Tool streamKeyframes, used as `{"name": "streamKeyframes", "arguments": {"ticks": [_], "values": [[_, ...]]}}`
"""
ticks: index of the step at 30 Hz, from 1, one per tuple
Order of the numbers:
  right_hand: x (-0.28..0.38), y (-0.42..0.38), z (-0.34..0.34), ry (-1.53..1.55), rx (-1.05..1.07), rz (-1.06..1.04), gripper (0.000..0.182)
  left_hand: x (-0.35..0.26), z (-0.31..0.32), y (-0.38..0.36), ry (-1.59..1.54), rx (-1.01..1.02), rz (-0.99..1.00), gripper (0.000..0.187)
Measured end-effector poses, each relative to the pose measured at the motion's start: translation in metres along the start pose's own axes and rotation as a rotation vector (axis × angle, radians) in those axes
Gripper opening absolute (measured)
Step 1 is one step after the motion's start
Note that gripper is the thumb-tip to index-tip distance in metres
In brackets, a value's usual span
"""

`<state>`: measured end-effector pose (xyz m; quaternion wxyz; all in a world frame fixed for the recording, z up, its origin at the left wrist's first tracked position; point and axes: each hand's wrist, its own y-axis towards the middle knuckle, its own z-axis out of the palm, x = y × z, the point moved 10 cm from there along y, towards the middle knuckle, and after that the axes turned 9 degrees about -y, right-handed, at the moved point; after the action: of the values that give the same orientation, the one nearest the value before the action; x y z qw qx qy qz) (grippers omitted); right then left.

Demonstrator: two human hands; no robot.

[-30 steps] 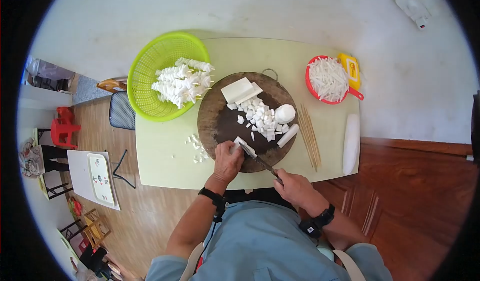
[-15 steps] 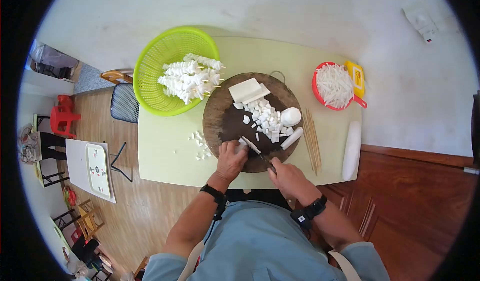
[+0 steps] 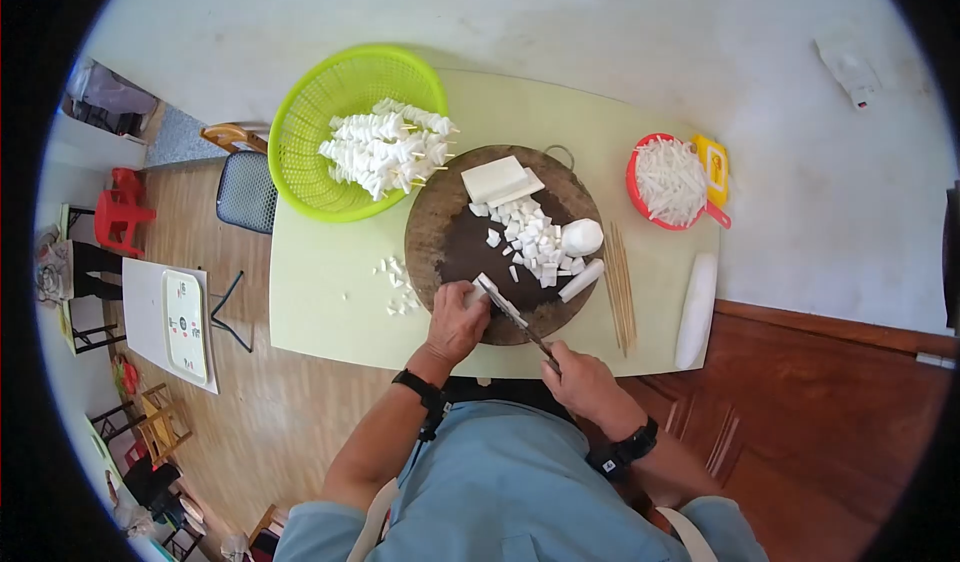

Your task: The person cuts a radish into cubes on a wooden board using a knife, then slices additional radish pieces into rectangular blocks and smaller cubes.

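Note:
On a round wooden chopping board (image 3: 428,230), my left hand (image 3: 458,320) curls its fingers round a white vegetable piece (image 3: 484,286), mostly hidden by the hand. A knife (image 3: 508,311) is gripped by its handle in my right hand (image 3: 582,378); its blade lies against the piece, close to my left fingertips. Further up the board are many small white cut chunks (image 3: 535,240) in a pile. Above them sit white flat slabs (image 3: 497,181). A rounded white lump (image 3: 582,237) and a white stick-shaped piece (image 3: 581,280) rest at the board's right side.
A green basket (image 3: 290,152) holds white pieces on skewers (image 3: 385,147). Wooden skewers (image 3: 620,287) and a long white vegetable (image 3: 696,312) lie to the right. Behind them are a red strainer (image 3: 634,184) of white strips and a yellow packet (image 3: 711,167). White scraps (image 3: 398,287) lie left of the board.
My right hand has shifted slightly down and right with the knife, and more of the blade shows. My left hand stays round the piece. The whole view has shifted a little.

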<state>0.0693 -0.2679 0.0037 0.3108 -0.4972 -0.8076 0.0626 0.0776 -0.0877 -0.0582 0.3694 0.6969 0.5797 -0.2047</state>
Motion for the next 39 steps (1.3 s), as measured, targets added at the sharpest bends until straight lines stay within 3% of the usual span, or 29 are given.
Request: {"name": "streamKeyframes", "arguments": {"ticks": [12,20,29,39], "values": [[0.005,0.031,0.009,-0.050,0.106,0.034,0.025,0.000,0.004,-0.001,0.059,0.030,0.030,0.035],[-0.007,0.044,-0.006,0.072,-0.069,0.042,0.027,-0.007,-0.006,0.002,-0.017,-0.038,0.027,0.033],[0.004,0.000,0.004,-0.008,0.054,0.029,0.026,-0.003,-0.006,-0.001,-0.015,-0.042,0.038,0.027],[0.005,0.033,0.016,-0.031,0.065,0.027,0.025,-0.002,-0.001,-0.001,0.027,0.011,0.036,0.028]]}}
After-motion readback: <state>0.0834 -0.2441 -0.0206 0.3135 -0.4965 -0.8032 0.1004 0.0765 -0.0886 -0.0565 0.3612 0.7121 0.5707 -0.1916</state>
